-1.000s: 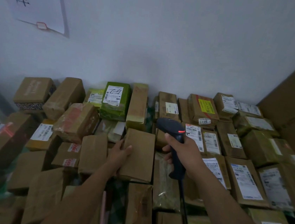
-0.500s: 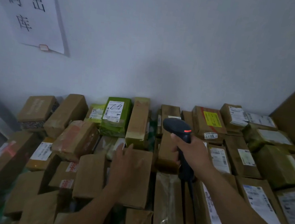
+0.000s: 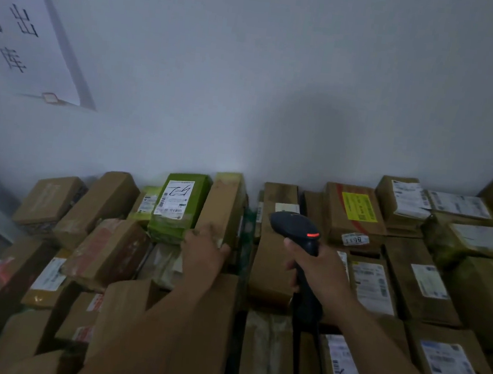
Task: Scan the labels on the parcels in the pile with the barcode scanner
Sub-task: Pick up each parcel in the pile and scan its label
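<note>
Above parcels [image 3: 269,269], scanner [image 3: 293,225] in right hand [image 3: 320,272] aims forward.

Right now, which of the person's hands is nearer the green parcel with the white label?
Left. The left hand touches the brown box right beside the green parcel, next to its lower corner. The right hand holds the scanner farther right.

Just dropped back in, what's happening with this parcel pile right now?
A person is working through a pile of parcels stacked against a wall. Their right hand grips a black barcode scanner with its red light on, held above the boxes. The left hand rests on the near end of a plain brown parcel, which lies beside a green parcel with a white label. The brown one's upper face shows no label.
</note>
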### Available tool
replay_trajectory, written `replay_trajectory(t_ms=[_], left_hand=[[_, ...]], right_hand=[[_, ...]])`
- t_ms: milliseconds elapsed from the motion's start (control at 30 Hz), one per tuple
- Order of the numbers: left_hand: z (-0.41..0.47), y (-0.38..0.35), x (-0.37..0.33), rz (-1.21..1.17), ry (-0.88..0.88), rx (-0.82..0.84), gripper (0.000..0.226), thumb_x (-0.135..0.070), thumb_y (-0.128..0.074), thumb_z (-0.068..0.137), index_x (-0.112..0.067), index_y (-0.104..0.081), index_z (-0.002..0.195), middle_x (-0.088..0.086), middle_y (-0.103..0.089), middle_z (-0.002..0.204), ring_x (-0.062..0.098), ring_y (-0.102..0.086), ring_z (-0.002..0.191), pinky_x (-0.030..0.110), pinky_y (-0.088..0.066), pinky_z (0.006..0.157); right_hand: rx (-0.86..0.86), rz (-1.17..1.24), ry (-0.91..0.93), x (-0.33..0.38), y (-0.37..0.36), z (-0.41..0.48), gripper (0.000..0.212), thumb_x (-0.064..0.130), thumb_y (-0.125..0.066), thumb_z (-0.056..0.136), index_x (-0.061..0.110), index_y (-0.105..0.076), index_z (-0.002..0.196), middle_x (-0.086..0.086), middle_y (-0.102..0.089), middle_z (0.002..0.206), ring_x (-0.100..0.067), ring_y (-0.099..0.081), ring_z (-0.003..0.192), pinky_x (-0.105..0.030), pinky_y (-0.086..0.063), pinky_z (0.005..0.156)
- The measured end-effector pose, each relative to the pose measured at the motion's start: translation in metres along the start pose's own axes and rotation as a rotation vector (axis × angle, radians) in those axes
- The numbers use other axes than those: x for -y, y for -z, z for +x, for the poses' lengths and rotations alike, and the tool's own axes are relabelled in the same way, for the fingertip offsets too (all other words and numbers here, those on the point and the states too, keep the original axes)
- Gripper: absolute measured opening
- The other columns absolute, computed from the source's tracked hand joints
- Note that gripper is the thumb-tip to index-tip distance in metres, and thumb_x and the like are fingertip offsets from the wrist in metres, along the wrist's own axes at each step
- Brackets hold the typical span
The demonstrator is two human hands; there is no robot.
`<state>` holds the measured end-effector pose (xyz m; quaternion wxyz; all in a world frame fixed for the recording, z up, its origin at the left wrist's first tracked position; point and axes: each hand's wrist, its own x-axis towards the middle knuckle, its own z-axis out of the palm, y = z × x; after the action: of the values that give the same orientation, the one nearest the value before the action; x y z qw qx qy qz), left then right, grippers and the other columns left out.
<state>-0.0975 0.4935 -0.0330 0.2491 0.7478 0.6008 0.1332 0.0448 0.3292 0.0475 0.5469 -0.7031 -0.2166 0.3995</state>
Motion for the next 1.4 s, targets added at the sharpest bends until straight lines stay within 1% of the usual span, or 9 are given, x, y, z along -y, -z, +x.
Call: replay_trajectory(t_ms=[267, 400, 500, 700, 867, 967, 1067, 1200, 1400], left_hand=[[-0.06, 0.042, -0.018, -0.346, -0.083, -0.257, 0.053, -0.028, -0.067, 0.088, -0.028, -0.052, 0.138, 0.001, -0.045, 0.13, 0.018, -0.048, 0.116, 0.032, -0.047, 0.091], [-0.116, 0.073, -0.038, -0.57, -0.106, -0.228, 0.049, -0.026, -0.062, 0.092, -0.031, -0.052, 0.14, -0.015, -0.051, 0.124, 0.003, -0.049, 0.112, 0.021, -0.037, 0.093], [-0.158, 0.09, -0.048, -0.751, -0.096, -0.12, 0.039, -0.024, -0.055, 0.098, -0.034, -0.054, 0.136, -0.017, -0.057, 0.121, -0.01, -0.054, 0.099, 0.005, -0.041, 0.075], [-0.207, 0.109, -0.036, -0.795, -0.156, 0.148, 0.037, -0.065, -0.046, 0.078, -0.076, -0.048, 0.113, -0.026, -0.057, 0.13, 0.002, -0.053, 0.122, 0.043, -0.043, 0.108], [-0.233, 0.133, -0.02, -0.834, -0.3, 0.305, 0.045, -0.034, -0.045, 0.102, -0.069, -0.041, 0.131, -0.026, -0.047, 0.143, 0.003, -0.044, 0.134, 0.035, -0.037, 0.112], [-0.249, 0.138, -0.019, -0.894, -0.302, 0.344, 0.045, -0.019, -0.046, 0.104, -0.058, -0.051, 0.124, -0.021, -0.059, 0.13, 0.0, -0.053, 0.124, 0.019, -0.047, 0.096], [-0.267, 0.141, -0.017, -0.974, -0.263, 0.32, 0.028, -0.054, -0.052, 0.094, -0.042, -0.06, 0.119, -0.015, -0.067, 0.114, 0.004, -0.061, 0.113, 0.031, -0.05, 0.098], [-0.278, 0.144, -0.006, -1.038, -0.262, 0.461, 0.086, -0.088, -0.058, 0.06, -0.026, -0.053, 0.119, 0.0, -0.067, 0.115, 0.019, -0.066, 0.107, 0.051, -0.052, 0.097], [-0.271, 0.149, 0.005, -1.126, -0.169, 0.651, 0.092, -0.042, -0.091, 0.055, -0.039, -0.044, 0.134, -0.006, -0.069, 0.122, 0.02, -0.066, 0.113, 0.047, -0.051, 0.1]], right_hand=[[0.123, 0.351, -0.01, 0.006, 0.008, -0.016, 0.028, 0.026, -0.065, 0.09, 0.005, -0.064, 0.107, -0.015, -0.07, 0.079, -0.021, -0.066, 0.062, -0.031, -0.054, 0.055], [0.139, 0.446, -0.001, 0.011, 0.014, -0.042, 0.045, 0.038, -0.071, 0.072, 0.008, -0.069, 0.106, -0.019, -0.072, 0.108, -0.034, -0.068, 0.103, -0.049, -0.052, 0.096], [0.216, 0.534, -0.012, 0.015, 0.024, -0.07, 0.046, 0.044, -0.077, 0.068, 0.012, -0.072, 0.1, -0.018, -0.069, 0.113, -0.036, -0.061, 0.112, -0.056, -0.04, 0.109], [0.238, 0.604, 0.069, 0.026, 0.043, -0.138, 0.037, 0.039, -0.057, 0.078, 0.009, -0.065, 0.097, -0.006, -0.073, 0.087, -0.02, -0.073, 0.078, -0.035, -0.059, 0.062], [0.149, 0.587, 0.206, 0.021, 0.044, -0.182, 0.042, 0.057, -0.082, 0.061, 0.021, -0.075, 0.08, 0.003, -0.067, 0.084, -0.016, -0.066, 0.078, -0.037, -0.048, 0.077], [0.187, 0.589, 0.278, 0.016, 0.036, -0.201, 0.061, 0.067, -0.088, 0.043, 0.02, -0.073, 0.079, 0.0, -0.065, 0.081, -0.022, -0.061, 0.08, -0.039, -0.05, 0.074], [0.258, 0.549, 0.297, 0.024, 0.025, -0.221, 0.07, 0.064, -0.09, 0.042, 0.012, -0.067, 0.082, -0.007, -0.067, 0.077, -0.023, -0.068, 0.069, -0.034, -0.056, 0.059], [0.248, 0.492, 0.322, 0.028, 0.016, -0.237, 0.073, 0.058, -0.093, 0.038, 0.008, -0.068, 0.083, -0.009, -0.069, 0.078, -0.023, -0.069, 0.072, -0.033, -0.057, 0.06], [0.113, 0.286, 0.246, 0.03, 0.005, -0.246, 0.057, 0.058, -0.089, 0.048, 0.014, -0.074, 0.081, -0.008, -0.07, 0.083, -0.029, -0.066, 0.084, -0.039, -0.05, 0.077]])
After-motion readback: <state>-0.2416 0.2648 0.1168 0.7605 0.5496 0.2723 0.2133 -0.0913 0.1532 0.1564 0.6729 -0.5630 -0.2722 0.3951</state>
